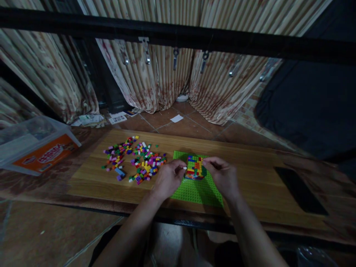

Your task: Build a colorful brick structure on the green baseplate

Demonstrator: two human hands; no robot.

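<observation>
A squarish build of multicoloured toy bricks (195, 167) stands on a green studded baseplate (198, 193). My left hand (170, 178) is at its left side, thumb and forefinger pinched on a small white brick (185, 168). On the opposite side, my right hand (224, 173) has its fingers closed, with the fingertips at the build's upper right edge. Whether a piece is between those fingertips, I cannot make out. Loose bricks (147, 163) in many colours lie spread to the left of the baseplate.
The wooden board (250, 167) lies on a cloth-covered low table. A dark flat phone-like slab (300, 190) rests at its right end. On the left stands a clear plastic tub (41, 144) with an orange label. A dark bar (178, 35) with metal hooks crosses above, before striped curtains (158, 78).
</observation>
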